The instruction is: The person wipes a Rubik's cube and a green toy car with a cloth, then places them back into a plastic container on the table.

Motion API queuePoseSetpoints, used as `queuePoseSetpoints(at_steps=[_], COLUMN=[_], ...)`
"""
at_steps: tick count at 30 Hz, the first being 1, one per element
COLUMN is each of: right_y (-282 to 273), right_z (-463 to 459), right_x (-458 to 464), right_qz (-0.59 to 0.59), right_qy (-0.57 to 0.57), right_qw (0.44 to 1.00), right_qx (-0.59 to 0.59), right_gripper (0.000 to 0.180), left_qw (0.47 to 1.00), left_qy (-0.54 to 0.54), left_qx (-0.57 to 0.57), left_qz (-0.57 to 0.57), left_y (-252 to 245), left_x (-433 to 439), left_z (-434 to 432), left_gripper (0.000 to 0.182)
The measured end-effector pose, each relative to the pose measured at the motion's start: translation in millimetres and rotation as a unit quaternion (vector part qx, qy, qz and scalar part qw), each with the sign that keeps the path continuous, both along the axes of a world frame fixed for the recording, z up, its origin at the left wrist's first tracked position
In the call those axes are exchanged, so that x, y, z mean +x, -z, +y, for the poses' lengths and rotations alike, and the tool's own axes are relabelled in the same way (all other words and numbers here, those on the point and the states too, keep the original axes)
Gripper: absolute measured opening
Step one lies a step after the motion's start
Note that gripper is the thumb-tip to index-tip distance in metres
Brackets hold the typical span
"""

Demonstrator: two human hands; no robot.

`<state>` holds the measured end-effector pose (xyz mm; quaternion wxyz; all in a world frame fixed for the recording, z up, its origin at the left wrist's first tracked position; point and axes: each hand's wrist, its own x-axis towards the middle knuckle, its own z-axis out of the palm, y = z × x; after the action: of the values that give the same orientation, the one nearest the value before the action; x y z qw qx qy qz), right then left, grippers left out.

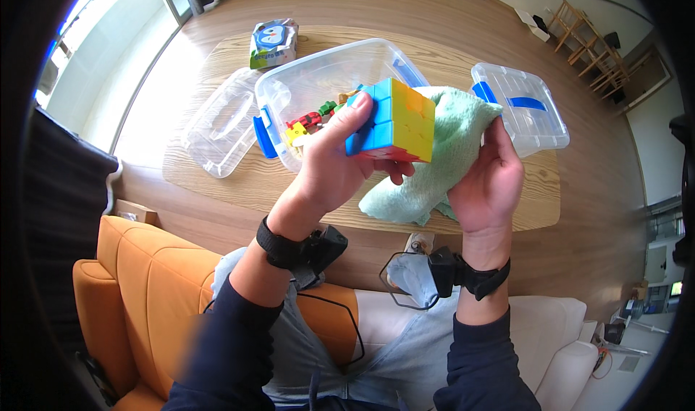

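My left hand [339, 161] grips a Rubik's-type puzzle cube [412, 120], thumb on its blue side. A yellow side and a sliver of red also show. From my right hand [488, 177] hangs a pale green cloth [453, 145], pinched at a corner by the fingers, its lower end near the table. The cloth is right beside the cube; whether they touch I cannot tell. Behind my left hand stands a clear plastic bin [331, 63] with blue latches. Inside it lie small toys, among them a red and black piece [308, 120] and a yellow piece [296, 133].
All this is over a wooden table [233, 191]. A clear plastic lid [222, 123] lies left of the bin, and a closed clear box [524, 107] with blue latches is at the right. A wipes pack [274, 42] sits at the back. Below is an orange and white sofa [157, 253].
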<state>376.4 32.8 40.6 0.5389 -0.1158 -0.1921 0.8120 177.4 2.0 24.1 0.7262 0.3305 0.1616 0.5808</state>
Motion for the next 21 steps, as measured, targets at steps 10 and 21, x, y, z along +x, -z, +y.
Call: queuePoseSetpoints(at_steps=[10,21], right_y=[1.9,3.9], right_z=[-9.5,-14.5], right_x=[-14.4,-21.8], right_qz=[-0.092,-0.268], right_qy=[0.051,0.191], right_qw=[0.983,0.909], right_qx=[0.149,0.258], right_gripper=[0.037,0.020], left_qw=[0.977,0.991], left_qy=[-0.055,-0.054], left_qx=[-0.183,-0.125], left_qz=[-0.099,0.007], left_y=[-8.2,-10.7], left_x=[14.7,18.3], left_z=[0.8,-1.2], left_gripper=[0.054,0.055])
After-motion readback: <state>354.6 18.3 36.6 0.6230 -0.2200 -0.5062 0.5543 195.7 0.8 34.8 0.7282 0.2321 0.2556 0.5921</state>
